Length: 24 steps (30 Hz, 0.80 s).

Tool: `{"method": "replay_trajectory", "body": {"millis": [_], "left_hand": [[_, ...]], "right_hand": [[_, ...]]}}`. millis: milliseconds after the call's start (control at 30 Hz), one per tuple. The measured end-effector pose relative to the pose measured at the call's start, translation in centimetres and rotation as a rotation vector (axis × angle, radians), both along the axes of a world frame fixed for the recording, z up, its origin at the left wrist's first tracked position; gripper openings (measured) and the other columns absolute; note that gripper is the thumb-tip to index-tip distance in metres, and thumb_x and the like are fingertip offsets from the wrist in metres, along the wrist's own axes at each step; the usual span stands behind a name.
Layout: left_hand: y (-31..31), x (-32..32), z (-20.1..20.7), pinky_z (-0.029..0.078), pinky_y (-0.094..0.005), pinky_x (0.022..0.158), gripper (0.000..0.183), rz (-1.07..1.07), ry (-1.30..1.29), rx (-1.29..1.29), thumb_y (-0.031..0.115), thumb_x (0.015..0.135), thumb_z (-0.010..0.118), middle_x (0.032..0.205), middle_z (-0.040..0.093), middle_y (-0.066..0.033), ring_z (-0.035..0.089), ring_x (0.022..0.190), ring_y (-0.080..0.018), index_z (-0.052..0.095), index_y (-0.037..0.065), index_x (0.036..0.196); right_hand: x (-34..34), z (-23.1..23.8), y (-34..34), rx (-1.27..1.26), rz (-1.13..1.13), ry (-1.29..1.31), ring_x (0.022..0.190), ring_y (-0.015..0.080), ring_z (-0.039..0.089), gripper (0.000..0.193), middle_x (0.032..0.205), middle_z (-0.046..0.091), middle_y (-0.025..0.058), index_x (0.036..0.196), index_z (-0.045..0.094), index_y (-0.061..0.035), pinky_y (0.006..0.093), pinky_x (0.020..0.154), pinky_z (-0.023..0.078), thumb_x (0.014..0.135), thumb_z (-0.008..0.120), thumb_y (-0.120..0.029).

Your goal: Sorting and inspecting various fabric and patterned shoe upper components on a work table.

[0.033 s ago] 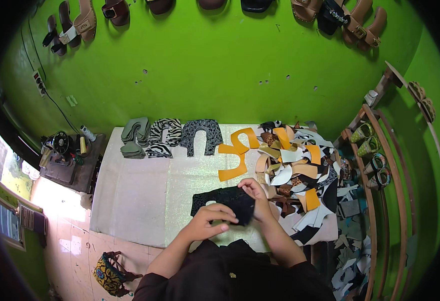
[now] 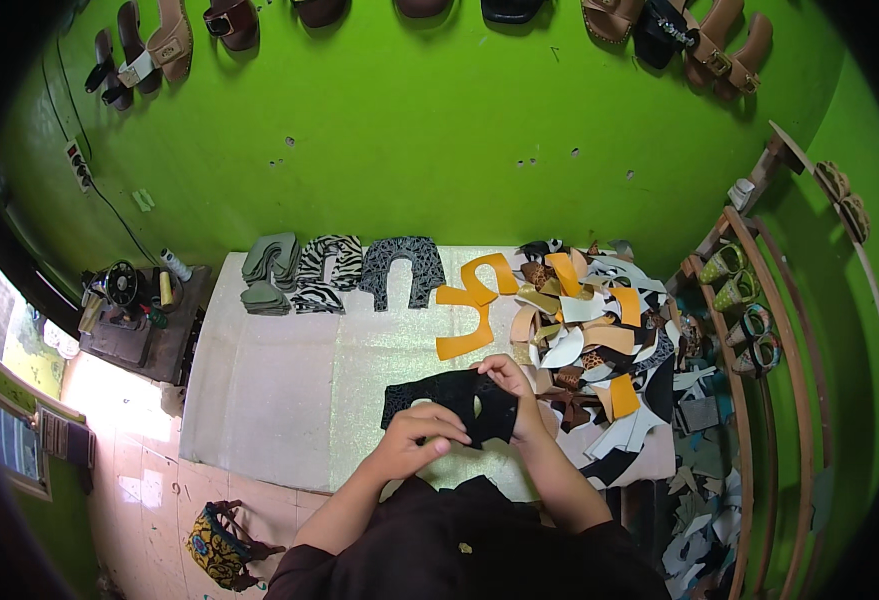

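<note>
Above the near part of the table I hold black cut pieces of shoe material (image 2: 441,392), some of the surface faintly patterned in grey. My right hand (image 2: 515,392) grips the top right edge between thumb and fingers. At the lower edge, my left hand (image 2: 417,442) has its fingers closed together on the black material. A narrow gap in the black material lets the pale table show through. Just beyond lie orange curved cut pieces (image 2: 467,325). A grey-and-black patterned U-shaped stack (image 2: 402,262) lies further back.
Zebra-striped pieces (image 2: 331,262) and a grey-green stack (image 2: 269,270) lie at the back left of the pale table (image 2: 259,400). Mixed offcuts (image 2: 599,340) heap up on the right. A sewing machine (image 2: 124,310) stands left, a wooden rack (image 2: 759,400) right. Sandals (image 2: 171,45) hang on the green wall.
The black material by my right hand has turned flatter and spread, so a gap shows in it. My left fingers have drawn together and shifted slightly left.
</note>
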<state>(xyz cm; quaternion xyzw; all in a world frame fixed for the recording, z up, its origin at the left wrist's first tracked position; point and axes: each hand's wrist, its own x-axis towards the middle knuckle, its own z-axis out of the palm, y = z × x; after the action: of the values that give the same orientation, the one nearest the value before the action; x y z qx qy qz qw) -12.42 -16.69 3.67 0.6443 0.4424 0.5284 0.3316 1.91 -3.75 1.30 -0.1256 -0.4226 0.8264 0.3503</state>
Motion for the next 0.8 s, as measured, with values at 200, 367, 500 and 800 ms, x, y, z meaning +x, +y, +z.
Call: {"method": "replay_trajectory", "body": {"millis": [200,367,500,800], "left_hand": [[0.3,0.3,-0.5,0.04,-0.033,0.088,0.049,0.54,-0.178,-0.137,0.02,0.073,0.072,0.109,0.052,-0.0111,0.052,0.101,-0.02,0.05,0.002,0.113],[0.2,-0.7,-0.7,0.045,-0.021,0.067,0.017,0.349,-0.362,-0.449,0.012,0.085,0.063,0.082,0.063,-0.0027,0.056,0.074,-0.0063,0.059,-0.002,0.095],[-0.4,-2.0,-1.4,0.043,-0.0178,0.06,0.018,0.425,-0.415,-0.426,0.012,0.085,0.063,0.077,0.062,-0.0011,0.054,0.065,-0.0041,0.06,-0.002,0.096],[-0.6,-6.2,-11.7,0.044,-0.0214,0.057,0.017,0.697,-0.323,-0.474,0.013,0.084,0.062,0.069,0.061,-0.002,0.055,0.062,-0.0064,0.062,-0.002,0.093]], "right_hand": [[0.4,0.6,-1.3,-0.058,0.11,0.097,0.102,0.0228,0.058,0.011,0.118,0.053,0.0176,0.099,0.045,-0.0065,0.0321,0.085,0.049,0.089,0.051,-0.005],[-0.1,-0.1,-2.0,-0.085,0.109,0.112,0.099,0.0259,0.058,0.018,0.12,0.051,0.0205,0.108,0.045,-0.0062,0.034,0.086,0.048,0.092,0.048,-0.014],[0.9,-0.7,-1.0,-0.435,0.357,0.088,0.093,0.0332,0.062,0.064,0.117,0.053,0.022,0.129,0.037,-0.004,0.0425,0.085,0.048,0.093,0.025,-0.055],[-2.1,-10.8,2.0,0.445,0.197,-0.94,0.075,0.0157,0.059,0.033,0.086,0.063,0.0066,0.073,0.063,-0.0014,0.0314,0.068,0.04,0.087,0.057,-0.031]]}}
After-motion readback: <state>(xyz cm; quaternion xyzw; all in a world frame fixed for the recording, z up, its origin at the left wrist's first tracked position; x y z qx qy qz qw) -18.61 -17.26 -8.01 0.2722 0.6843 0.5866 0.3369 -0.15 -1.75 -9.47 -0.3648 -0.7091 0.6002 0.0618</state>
